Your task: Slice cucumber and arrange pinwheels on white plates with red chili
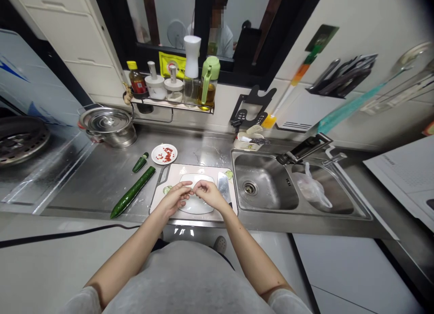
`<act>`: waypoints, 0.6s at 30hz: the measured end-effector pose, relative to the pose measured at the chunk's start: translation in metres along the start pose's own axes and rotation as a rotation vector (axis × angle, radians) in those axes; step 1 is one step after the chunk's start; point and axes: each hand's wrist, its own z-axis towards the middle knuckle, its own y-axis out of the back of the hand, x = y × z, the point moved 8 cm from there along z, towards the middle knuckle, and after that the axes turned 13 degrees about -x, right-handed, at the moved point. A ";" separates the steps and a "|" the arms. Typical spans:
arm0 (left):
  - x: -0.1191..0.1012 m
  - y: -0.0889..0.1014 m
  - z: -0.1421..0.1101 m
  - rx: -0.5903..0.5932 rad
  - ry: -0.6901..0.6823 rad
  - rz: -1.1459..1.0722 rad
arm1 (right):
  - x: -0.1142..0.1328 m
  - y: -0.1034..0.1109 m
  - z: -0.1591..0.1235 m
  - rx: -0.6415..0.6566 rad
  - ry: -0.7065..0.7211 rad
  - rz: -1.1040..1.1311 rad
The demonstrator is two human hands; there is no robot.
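Note:
Above a white plate (196, 207), my left hand (176, 197) has its fingers stretched out and apart, its fingertips close to those of my right hand. The fingers of my right hand (207, 194) are pinched together; whatever is between them is too small to make out. The plate rests on a pale cutting board (159, 203). Cucumber slices (167, 190) lie on the board left of the plate, and another slice (229, 174) is near its upper right corner. A knife with a broad blade (223, 187) lies to the right of the plate, partly hidden by my right hand.
Left of the board are a long cucumber (133, 192), a short cucumber piece (139, 164) and a small plate (154, 154) with red bits. A lidded steel pot (118, 135) stands farther back. To the right is a double sink (267, 205) with a plastic bag (312, 189).

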 end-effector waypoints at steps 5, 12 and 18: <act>-0.004 0.001 0.002 -0.030 -0.073 0.019 | -0.010 0.006 0.001 -0.051 -0.012 -0.065; -0.016 0.001 0.005 -0.073 -0.242 0.072 | -0.026 0.005 0.001 -0.076 -0.132 -0.011; -0.023 0.002 0.010 -0.078 -0.400 0.082 | -0.036 0.003 0.001 -0.089 -0.252 0.033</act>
